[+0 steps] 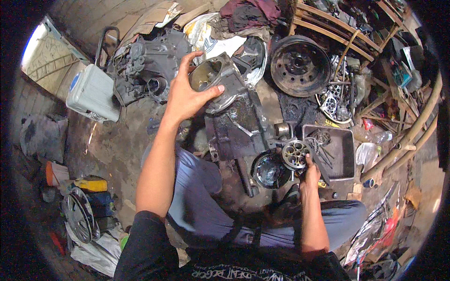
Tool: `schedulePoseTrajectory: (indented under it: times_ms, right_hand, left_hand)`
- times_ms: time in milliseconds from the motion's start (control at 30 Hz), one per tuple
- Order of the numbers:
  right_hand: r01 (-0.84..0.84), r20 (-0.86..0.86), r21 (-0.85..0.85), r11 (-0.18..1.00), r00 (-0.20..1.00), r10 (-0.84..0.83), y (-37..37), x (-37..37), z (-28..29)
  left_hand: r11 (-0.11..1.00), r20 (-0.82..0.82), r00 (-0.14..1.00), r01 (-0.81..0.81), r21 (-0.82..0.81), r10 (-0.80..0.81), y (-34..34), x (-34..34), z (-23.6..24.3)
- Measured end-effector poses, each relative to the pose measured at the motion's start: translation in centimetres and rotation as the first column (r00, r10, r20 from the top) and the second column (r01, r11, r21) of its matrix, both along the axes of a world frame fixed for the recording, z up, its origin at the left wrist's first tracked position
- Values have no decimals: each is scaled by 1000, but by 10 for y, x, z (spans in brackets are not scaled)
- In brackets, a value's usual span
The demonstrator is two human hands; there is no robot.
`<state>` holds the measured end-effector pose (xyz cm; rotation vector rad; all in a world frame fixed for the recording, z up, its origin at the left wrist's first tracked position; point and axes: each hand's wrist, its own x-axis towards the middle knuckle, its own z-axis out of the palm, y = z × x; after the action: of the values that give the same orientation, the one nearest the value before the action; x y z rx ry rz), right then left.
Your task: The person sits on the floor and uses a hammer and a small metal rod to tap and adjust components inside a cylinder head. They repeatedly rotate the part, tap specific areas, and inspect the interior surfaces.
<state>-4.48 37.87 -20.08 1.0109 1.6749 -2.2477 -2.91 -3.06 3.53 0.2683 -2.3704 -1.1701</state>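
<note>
Over the floor, left hand (185, 96) gripping one housing (220, 77), right hand (311, 173) pinching one drum (295, 154)

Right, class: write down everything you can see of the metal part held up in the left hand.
The metal part is a grey, cast-looking housing, grimy, with a wide round opening whose inside looks brassy. The left hand holds it raised above the dark greasy engine block, thumb at the lower rim of the opening, fingers curled over the top. It is tilted, the opening turned toward the camera. Its far side is hidden.
</note>
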Motion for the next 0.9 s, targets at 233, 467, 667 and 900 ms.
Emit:
schedulePoseTrajectory:
  times_ms: [233,467,667,900]
  right_hand:
    - [78,-72,-48,996,994,-81,-18,-14,17]
    - [29,-158,4,1000,987,-28,-18,-21,69]
    - [-5,-258,-85,996,966,-17,-7,-25,82]
    - [-25,-296,-163,986,955,-25,-5,-21,86]
  left_hand:
    - [984,110,994,28,-176,-9,21,-12,-24]
    - [916,62,997,57,-398,-35,37,-16,-36]
    - [878,157,988,74,-472,1,45,-18,-44]
    - [855,213,977,93,-510,20,46,-11,-44]
